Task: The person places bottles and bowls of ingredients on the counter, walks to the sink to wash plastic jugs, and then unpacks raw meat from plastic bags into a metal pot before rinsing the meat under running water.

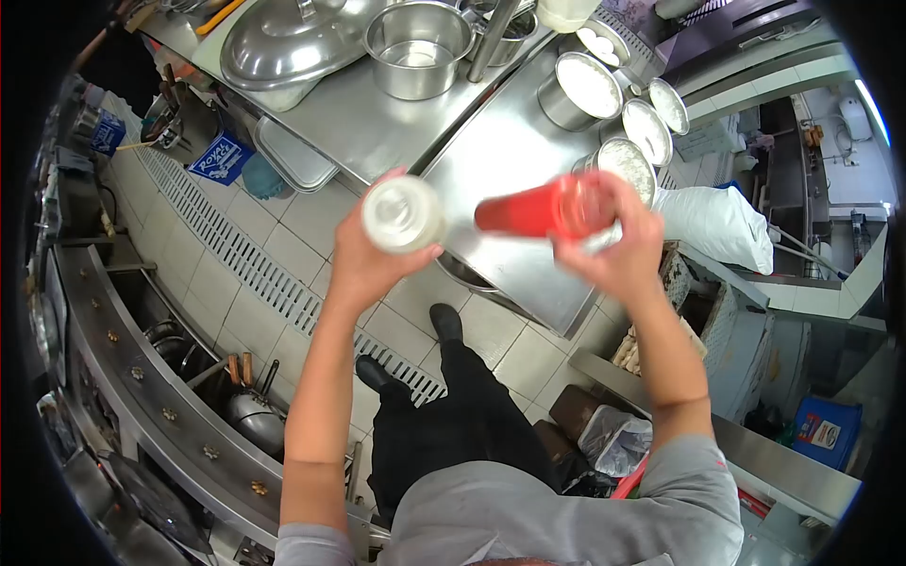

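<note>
Here, left fingers curled round white-capped bottle, right fingers gripping red bottle.

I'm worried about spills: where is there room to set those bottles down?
The right worktop is bare at its near end and left of the white-filled pots crowding its edge. The left counter is bare before the open pot, crowded beside it.
</note>
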Available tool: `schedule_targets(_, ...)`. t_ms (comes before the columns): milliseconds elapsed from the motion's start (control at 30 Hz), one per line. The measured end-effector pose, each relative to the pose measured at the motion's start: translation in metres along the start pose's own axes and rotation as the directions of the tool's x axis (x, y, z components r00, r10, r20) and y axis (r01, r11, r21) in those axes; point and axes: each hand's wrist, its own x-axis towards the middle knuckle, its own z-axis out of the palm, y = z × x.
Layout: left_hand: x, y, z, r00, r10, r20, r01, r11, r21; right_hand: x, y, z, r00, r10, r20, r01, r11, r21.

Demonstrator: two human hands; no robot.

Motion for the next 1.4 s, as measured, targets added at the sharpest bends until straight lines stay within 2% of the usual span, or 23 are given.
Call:
schedule_targets(100, 0.038, -0.004, 0.032, 1.0, 0.013, 0.014, -0.014, 0.997, 0.072, 0.064, 0.042, 0.019, 0.999, -0.038, -0.013, 0.034, 0.977, -0.21)
schedule_targets(167, 0.063, -0.007, 0.051, 0.999, 0.03, 0.009, -0.031, 0.996, 0.08, 0.101, 0.069, 0.04, 0.999, -0.036, -0.002, 0.034, 0.969, -0.246)
schedule_targets(267, 0.099, -0.02, 0.076, 0.997, 0.067, -0.029, -0.064, 0.995, 0.074, 0.138, 0.092, 0.067, 0.997, 0.064, 0.034, -0.05, 0.945, -0.323)
schedule_targets(433, 0.141, -0.042, 0.103, 0.99, 0.122, -0.065, -0.118, 0.991, 0.061, 0.156, 0.103, 0.079, 0.978, 0.184, 0.102, -0.148, 0.945, -0.291)
schedule_targets(500, 0.151, -0.051, 0.111, 0.977, 0.2, -0.066, -0.188, 0.969, 0.16, 0.15, 0.138, 0.087, 0.994, 0.046, 0.098, -0.035, 0.993, -0.112)
schedule_targets(533, 0.154, -0.058, 0.115, 0.98, 0.191, -0.051, -0.18, 0.968, 0.174, 0.14, 0.134, 0.079, 0.982, 0.145, 0.119, -0.134, 0.986, -0.095)
schedule_targets(567, 0.155, -0.055, 0.114, 0.985, 0.167, -0.039, -0.147, 0.939, 0.31, 0.125, 0.121, 0.072, 0.96, 0.238, 0.149, -0.228, 0.97, -0.082)
schedule_targets(633, 0.143, -0.031, 0.096, 0.999, 0.009, 0.049, -0.028, 0.918, 0.395, 0.073, 0.093, 0.067, 0.942, 0.334, -0.018, -0.319, 0.914, 0.252)
schedule_targets(700, 0.124, -0.033, 0.077, 0.994, 0.11, -0.005, -0.1, 0.924, 0.369, 0.004, 0.026, 0.057, 0.911, 0.396, 0.113, -0.405, 0.812, 0.421)
schedule_targets(733, 0.108, -0.034, 0.059, 0.989, 0.15, -0.011, -0.14, 0.944, 0.297, -0.044, 0.013, 0.064, 0.904, 0.373, 0.21, -0.427, 0.81, 0.402)
schedule_targets(767, 0.084, -0.036, 0.04, 0.982, 0.189, -0.015, -0.181, 0.959, 0.22, -0.089, 0.001, 0.077, 0.89, 0.263, 0.372, -0.435, 0.735, 0.52)
schedule_targets(833, 0.028, -0.052, 0.002, 0.978, 0.205, -0.051, -0.204, 0.979, 0.011, -0.154, -0.03, 0.132, 0.715, 0.45, 0.536, -0.673, 0.652, 0.35)
schedule_targets(867, -0.001, -0.065, -0.014, 0.993, 0.107, -0.051, -0.11, 0.992, -0.067, -0.178, -0.03, 0.157, 0.624, 0.519, 0.584, -0.746, 0.618, 0.248)
schedule_targets(900, -0.03, -0.079, -0.028, 0.999, 0.011, -0.045, -0.017, 0.989, -0.145, -0.196, -0.01, 0.185, 0.689, 0.484, 0.539, -0.641, 0.754, 0.143)
schedule_targets(933, -0.059, -0.098, -0.038, 0.994, -0.084, -0.07, 0.071, 0.983, -0.17, -0.223, 0.027, 0.216, 0.575, 0.599, 0.557, -0.76, 0.643, 0.095)
schedule_targets(967, -0.088, -0.123, -0.043, 0.98, -0.178, -0.091, 0.157, 0.967, -0.199, -0.244, 0.062, 0.254, 0.635, 0.635, 0.44, -0.769, 0.571, 0.287)
schedule_targets(1000, -0.117, -0.148, -0.046, 0.951, -0.297, -0.082, 0.278, 0.942, -0.189, -0.25, 0.097, 0.282, 0.592, 0.745, 0.308, -0.793, 0.606, 0.059)
schedule_targets(1033, -0.146, -0.173, -0.045, 0.909, -0.411, -0.071, 0.394, 0.902, -0.179, -0.214, 0.084, 0.291, 0.518, 0.811, 0.272, -0.827, 0.556, -0.082)
schedule_targets(1100, -0.203, -0.22, -0.035, 0.824, -0.564, -0.048, 0.531, 0.8, -0.28, -0.235, 0.162, 0.34, 0.504, 0.862, 0.06, -0.816, 0.498, -0.294)
schedule_targets(1133, -0.227, -0.234, -0.031, 0.793, -0.609, -0.015, 0.578, 0.76, -0.296, -0.257, 0.204, 0.363, 0.551, 0.832, -0.063, -0.792, 0.497, -0.354)
schedule_targets(1233, -0.278, -0.266, -0.02, 0.721, -0.691, 0.048, 0.666, 0.672, -0.324, -0.247, 0.216, 0.378, 0.068, 0.988, 0.141, -0.992, 0.082, -0.094)
schedule_targets(1333, -0.306, -0.284, -0.012, 0.691, -0.722, 0.04, 0.694, 0.646, -0.318, -0.267, 0.251, 0.395, 0.187, 0.965, 0.186, -0.978, 0.2, -0.055)
schedule_targets(1400, -0.307, -0.288, -0.012, 0.694, -0.719, 0.029, 0.694, 0.658, -0.292, -0.302, 0.306, 0.415, 0.362, 0.927, 0.098, -0.916, 0.373, -0.15)
